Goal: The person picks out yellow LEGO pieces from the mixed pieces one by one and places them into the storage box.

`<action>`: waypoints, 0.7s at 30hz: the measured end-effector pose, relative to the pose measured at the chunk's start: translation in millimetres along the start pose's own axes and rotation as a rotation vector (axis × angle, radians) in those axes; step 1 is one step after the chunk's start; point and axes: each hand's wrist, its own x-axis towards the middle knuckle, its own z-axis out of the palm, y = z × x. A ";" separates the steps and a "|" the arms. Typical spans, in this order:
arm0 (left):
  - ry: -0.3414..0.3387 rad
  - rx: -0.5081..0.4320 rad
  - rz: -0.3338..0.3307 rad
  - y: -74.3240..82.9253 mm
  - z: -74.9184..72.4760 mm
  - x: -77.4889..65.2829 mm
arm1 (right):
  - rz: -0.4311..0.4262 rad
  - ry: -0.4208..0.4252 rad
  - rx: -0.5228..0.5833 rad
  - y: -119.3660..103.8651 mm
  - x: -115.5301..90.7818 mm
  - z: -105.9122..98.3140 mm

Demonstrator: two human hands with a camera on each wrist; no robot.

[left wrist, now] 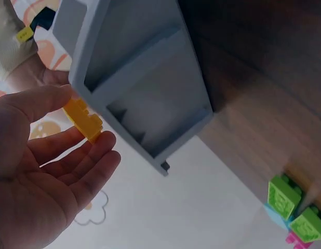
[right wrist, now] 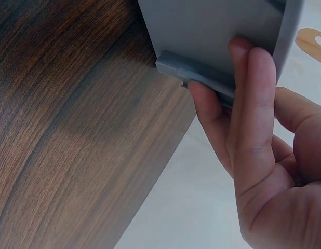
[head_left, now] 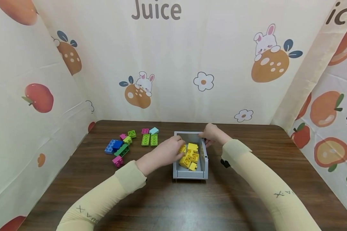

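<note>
A grey plastic bin point(head_left: 190, 175) stands in the middle of the table with several yellow building bricks point(head_left: 192, 147) inside. My left hand point(head_left: 168, 150) is over the bin's left side. In the left wrist view it pinches a yellow brick point(left wrist: 87, 120) between thumb and fingers, close beside the bin's rim point(left wrist: 130, 136). At the far right corner, my right hand point(head_left: 215, 134) grips the bin's wall. The right wrist view has its fingers point(right wrist: 256, 98) against the outside of the grey wall point(right wrist: 202, 26), the thumb partly hidden behind the rim.
Left of the bin lie loose bricks: two lime green ones point(head_left: 146, 140), a light blue one point(head_left: 154, 130), and a cluster with blue point(head_left: 110, 146), dark green point(head_left: 122, 150) and magenta point(head_left: 118, 161) pieces. A printed curtain point(head_left: 173, 57) borders the brown table point(head_left: 167, 205) behind and at the sides.
</note>
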 end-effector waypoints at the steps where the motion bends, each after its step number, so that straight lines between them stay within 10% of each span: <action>1: -0.006 0.000 0.005 1.6 1.0 -0.8 | -0.003 0.001 0.002 0.1 0.0 0.1; 21: -0.081 0.037 0.091 12.7 16.3 0.0 | -0.076 -0.027 0.092 9.6 -14.4 -2.5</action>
